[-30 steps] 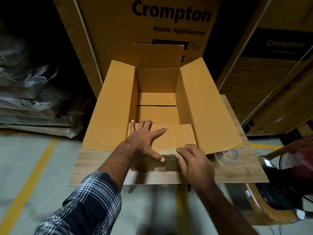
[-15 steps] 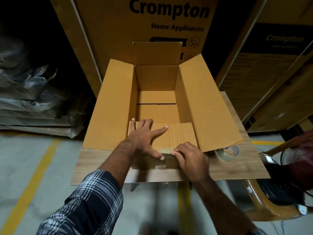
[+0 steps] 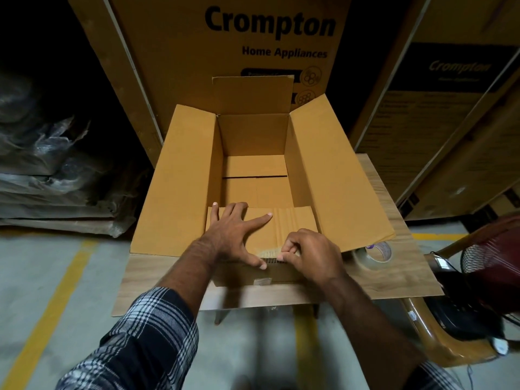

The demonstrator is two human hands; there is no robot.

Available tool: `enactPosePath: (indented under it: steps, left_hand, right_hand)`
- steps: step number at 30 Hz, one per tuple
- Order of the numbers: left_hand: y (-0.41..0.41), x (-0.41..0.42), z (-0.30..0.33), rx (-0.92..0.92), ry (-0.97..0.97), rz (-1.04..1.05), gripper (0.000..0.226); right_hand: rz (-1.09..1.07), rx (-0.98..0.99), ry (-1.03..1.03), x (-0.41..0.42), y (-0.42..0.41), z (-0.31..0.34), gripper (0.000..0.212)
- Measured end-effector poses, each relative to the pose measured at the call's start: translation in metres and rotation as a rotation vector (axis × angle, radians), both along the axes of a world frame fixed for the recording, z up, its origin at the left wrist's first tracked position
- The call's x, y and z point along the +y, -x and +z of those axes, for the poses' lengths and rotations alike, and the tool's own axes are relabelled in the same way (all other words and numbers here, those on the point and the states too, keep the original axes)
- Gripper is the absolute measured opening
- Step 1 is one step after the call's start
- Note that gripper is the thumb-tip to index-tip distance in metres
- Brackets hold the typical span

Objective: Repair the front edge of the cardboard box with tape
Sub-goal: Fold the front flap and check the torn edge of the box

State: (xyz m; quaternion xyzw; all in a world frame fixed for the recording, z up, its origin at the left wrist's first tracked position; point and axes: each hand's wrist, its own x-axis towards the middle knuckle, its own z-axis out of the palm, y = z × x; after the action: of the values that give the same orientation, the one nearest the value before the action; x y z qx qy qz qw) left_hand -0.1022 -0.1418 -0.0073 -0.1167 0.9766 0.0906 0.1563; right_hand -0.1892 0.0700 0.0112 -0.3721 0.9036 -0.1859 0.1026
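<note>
An open brown cardboard box (image 3: 180,178) stands on a small wooden table (image 3: 399,271), its side and rear flaps raised. The front flap (image 3: 295,220) is folded inward. My left hand (image 3: 233,235) lies flat on that flap with fingers spread, thumb at the front edge. My right hand (image 3: 309,254) is curled at the torn front edge (image 3: 270,260), its fingertips pinching a strip of clear tape (image 3: 267,252) there. A roll of clear tape (image 3: 378,253) rests on the table to the right, partly under the right flap.
Tall printed appliance cartons (image 3: 253,46) stand right behind the table. Plastic-wrapped bundles (image 3: 50,170) are stacked at the left. A chair with a dark red fan (image 3: 489,266) sits close at the right. Yellow lines mark the concrete floor (image 3: 56,291).
My right hand has curled tighter and drawn in to the torn spot on the front edge, fingertips now pinching there. My left hand stays pressed on the flap.
</note>
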Motion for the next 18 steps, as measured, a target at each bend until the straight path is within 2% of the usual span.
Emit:
enactPosePath:
  steps: [4, 7, 9, 11, 14, 18]
  left_hand:
    - [-0.001, -0.003, -0.002, 0.016, -0.045, 0.005, 0.118]
    - [-0.001, -0.004, -0.003, 0.012, -0.054, 0.014, 0.117]
    - [-0.001, -0.004, -0.003, 0.008, -0.059, 0.016, 0.115]
    - [-0.002, -0.004, -0.005, 0.019, -0.062, 0.014, 0.114]
    - [-0.002, -0.006, -0.007, 0.020, -0.051, -0.003, 0.116]
    - [-0.002, -0.006, -0.008, -0.004, -0.068, -0.027, 0.115]
  right_hand:
    - [-0.009, -0.125, -0.210, -0.020, 0.013, 0.019, 0.024]
    - [0.012, -0.055, -0.265, -0.021, 0.015, 0.023, 0.030]
    - [0.085, 0.128, -0.187, -0.012, 0.006, 0.016, 0.024]
    - [0.163, 0.284, -0.042, -0.001, -0.013, -0.001, 0.028]
    - [0.267, 0.406, 0.108, 0.007, -0.042, -0.035, 0.031]
    - [0.262, 0.487, 0.075, 0.015, -0.036, -0.051, 0.049]
